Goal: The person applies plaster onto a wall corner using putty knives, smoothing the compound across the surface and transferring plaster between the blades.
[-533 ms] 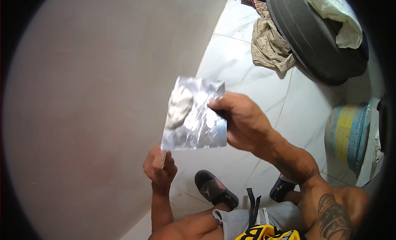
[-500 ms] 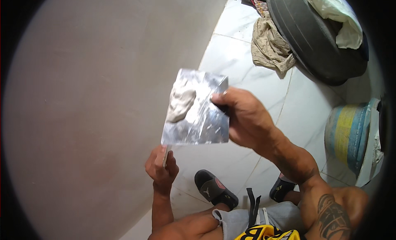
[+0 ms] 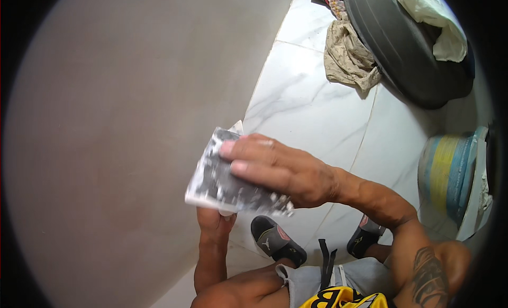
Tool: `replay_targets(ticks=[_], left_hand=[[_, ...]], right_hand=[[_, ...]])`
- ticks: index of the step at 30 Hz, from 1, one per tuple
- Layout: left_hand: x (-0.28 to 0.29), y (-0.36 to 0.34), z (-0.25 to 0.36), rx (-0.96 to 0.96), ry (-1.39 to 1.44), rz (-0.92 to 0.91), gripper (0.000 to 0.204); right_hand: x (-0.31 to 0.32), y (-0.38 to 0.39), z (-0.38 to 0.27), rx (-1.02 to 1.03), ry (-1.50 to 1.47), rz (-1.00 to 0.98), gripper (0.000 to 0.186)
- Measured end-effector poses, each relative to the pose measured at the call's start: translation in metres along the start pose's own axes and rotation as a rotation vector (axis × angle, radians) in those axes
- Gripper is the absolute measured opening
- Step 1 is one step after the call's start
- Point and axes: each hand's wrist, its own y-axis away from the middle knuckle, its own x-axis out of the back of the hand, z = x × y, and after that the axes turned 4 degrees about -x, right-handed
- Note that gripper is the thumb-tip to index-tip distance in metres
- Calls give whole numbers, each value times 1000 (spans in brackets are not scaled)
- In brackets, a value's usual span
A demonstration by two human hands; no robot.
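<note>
My right hand (image 3: 288, 170) is closed on a flat metal putty scraper (image 3: 211, 173), its fingers laid over the face. White putty smears the grey blade and clings along its lower edge. Behind the blade's top, the corner of a second pale flat piece (image 3: 236, 128) sticks out. Under the scraper is my left hand (image 3: 214, 218), its fingers mostly hidden; the earlier picture shows them closed on a thin flat tool seen edge-on. Both hands are close to the smooth grey wall (image 3: 121, 123), with the scraper apparently in front of it.
White marble-look tiles (image 3: 296, 101) cover the floor. A black tub-like object (image 3: 407, 54) with pale cloth on it stands at the far right, beside a crumpled beige patterned cloth (image 3: 349, 59). A blue-and-yellow bucket (image 3: 444, 173) is at right. My slippered feet (image 3: 275, 242) are below.
My right hand has turned the scraper over and brought it down and left, over my left hand. The putty mound on its bright face no longer shows; a dark, smeared face does.
</note>
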Motion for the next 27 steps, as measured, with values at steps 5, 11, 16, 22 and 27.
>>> replay_targets(ticks=[5, 11, 16, 22, 27], left_hand=[[-5, 3, 18, 89, -23, -65, 41], [-12, -6, 38, 203, 243, 122, 35], [2, -11, 48, 94, 175, 113, 34], [21, -24, 45, 203, 19, -28, 40], [28, -26, 43, 254, -45, -102, 43]], right_hand=[[1, 19, 10, 99, 286, -365, 53], [30, 41, 46, 78, 540, -497, 43], [53, 33, 47, -352, 246, -193, 52], [64, -11, 7, -120, 394, -391, 49], [45, -30, -19, 126, 576, -577, 36]])
